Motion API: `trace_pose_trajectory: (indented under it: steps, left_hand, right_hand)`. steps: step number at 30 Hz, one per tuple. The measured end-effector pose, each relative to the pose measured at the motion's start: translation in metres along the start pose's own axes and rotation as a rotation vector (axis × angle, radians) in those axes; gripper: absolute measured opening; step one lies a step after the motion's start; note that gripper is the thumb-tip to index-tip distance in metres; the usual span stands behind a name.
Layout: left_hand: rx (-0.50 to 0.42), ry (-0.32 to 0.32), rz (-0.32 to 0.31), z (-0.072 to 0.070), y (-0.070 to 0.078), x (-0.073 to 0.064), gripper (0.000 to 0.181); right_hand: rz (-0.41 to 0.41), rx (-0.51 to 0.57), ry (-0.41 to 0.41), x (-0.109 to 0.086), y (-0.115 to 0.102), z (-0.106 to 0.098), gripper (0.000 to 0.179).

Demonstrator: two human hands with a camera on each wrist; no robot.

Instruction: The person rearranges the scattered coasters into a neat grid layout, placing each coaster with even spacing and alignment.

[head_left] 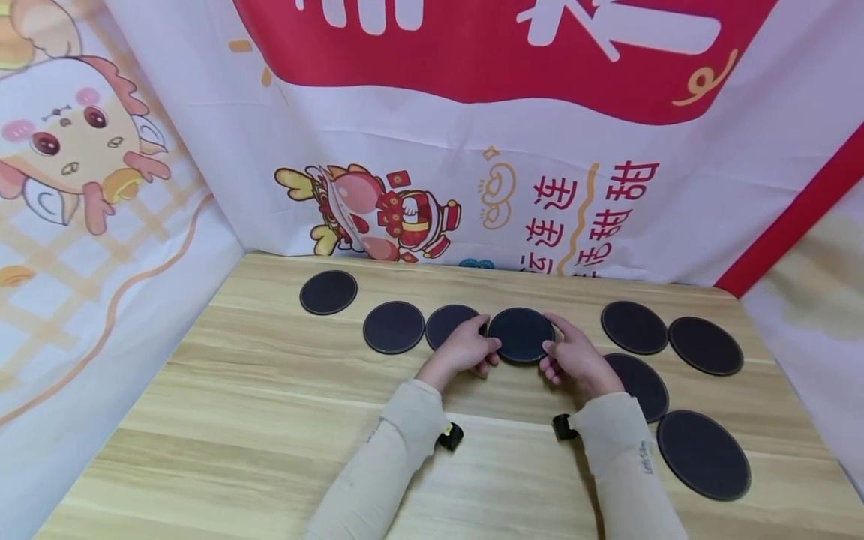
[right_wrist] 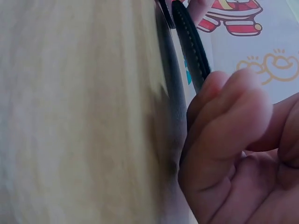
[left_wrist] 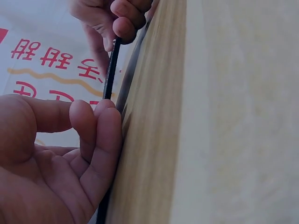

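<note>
Mid-frame, your left hand (head_left: 464,346) and right hand (head_left: 575,352) pinch opposite edges of a dark disc (head_left: 520,334), likely for balance; its height is unclear.

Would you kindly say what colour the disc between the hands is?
The disc is black; the head view shows it best.

Black discs (head_left: 521,334) bear thin tan edging, the tabletop (head_left: 256,420) pale brown wood grain, the sleeves (head_left: 385,469) beige.
</note>
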State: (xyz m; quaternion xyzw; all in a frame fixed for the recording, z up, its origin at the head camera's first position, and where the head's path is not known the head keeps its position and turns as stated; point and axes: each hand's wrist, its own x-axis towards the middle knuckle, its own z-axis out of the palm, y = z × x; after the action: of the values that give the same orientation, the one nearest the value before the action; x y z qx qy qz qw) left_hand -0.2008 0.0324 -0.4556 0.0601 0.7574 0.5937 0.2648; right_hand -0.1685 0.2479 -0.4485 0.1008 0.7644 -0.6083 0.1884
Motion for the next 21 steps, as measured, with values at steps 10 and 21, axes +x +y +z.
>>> trace_pose_trajectory:
  steps: [10, 21]
  left_hand:
    - [0.026, 0.010, 0.012, -0.0002, -0.0013, 0.0011, 0.070]
    - [0.045, 0.003, 0.027, 0.0015, -0.0021, 0.0015, 0.063]
  right_hand:
    - [0.029, 0.017, 0.027, 0.0027, 0.0007, 0.0015, 0.063]
    - [0.052, -0.021, 0.047, 0.0031, 0.0003, 0.0049, 0.064]
